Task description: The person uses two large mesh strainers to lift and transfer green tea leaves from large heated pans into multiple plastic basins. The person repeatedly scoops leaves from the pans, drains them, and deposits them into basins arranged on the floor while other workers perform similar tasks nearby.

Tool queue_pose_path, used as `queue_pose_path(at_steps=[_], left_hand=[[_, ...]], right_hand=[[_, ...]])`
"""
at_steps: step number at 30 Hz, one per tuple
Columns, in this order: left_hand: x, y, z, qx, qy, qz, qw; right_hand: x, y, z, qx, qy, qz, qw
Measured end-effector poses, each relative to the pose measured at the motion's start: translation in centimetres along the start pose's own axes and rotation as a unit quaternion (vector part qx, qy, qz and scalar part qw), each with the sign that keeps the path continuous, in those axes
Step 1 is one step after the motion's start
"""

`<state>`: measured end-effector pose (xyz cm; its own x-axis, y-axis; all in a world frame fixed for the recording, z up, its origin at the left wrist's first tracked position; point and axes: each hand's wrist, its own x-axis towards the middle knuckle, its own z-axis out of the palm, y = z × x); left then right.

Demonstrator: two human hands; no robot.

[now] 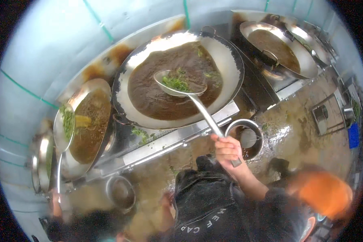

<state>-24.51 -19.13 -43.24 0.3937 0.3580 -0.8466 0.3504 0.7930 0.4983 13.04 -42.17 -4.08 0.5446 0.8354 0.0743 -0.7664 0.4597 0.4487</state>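
My right hand (pixel 228 151) is closed round the metal handle of a long-handled skimmer (pixel 209 117). The skimmer's round bowl is over the dark brown liquid in a large wok (pixel 229 76), and chopped green leaves (pixel 176 83) lie in it. Whether the bowl touches the liquid I cannot tell. A few green bits float near the wok's right side. Beside my dark top, low in the view, is my left hand (pixel 167 199); it is blurred and its fingers do not show clearly.
At left a co-worker's hand (pixel 55 199) holds another skimmer (pixel 64 125) with greens over a smaller wok (pixel 76 169). A metal pot (pixel 261 139) stands right of my hand, another (pixel 131 197) lower left. Far right is another wok (pixel 308 66). A person in an orange cap (pixel 324 193) is close at right.
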Motion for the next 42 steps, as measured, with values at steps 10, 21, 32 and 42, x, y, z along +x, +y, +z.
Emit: queue_pose_path(at_steps=[10, 21, 32, 42], left_hand=[[0.5, -0.1, -0.2, 0.002, -0.017, -0.018, 1.000], [1.7, -1.3, 0.6, -0.022, -0.034, -0.021, 0.999], [2.1, -2.0, 1.0, -0.031, -0.036, -0.010, 0.999], [4.0, 1.4, 3.0, 0.015, -0.056, -0.006, 0.998]], right_hand=[[1.9, -6.2, 3.7, -0.224, 0.114, -0.105, 0.962], [11.0, -14.2, 7.0, -0.285, 0.122, 0.017, 0.951], [7.1, -11.2, 6.9, -0.296, 0.042, -0.008, 0.954], [0.6, -5.9, 6.0, -0.179, 0.003, 0.005, 0.984]])
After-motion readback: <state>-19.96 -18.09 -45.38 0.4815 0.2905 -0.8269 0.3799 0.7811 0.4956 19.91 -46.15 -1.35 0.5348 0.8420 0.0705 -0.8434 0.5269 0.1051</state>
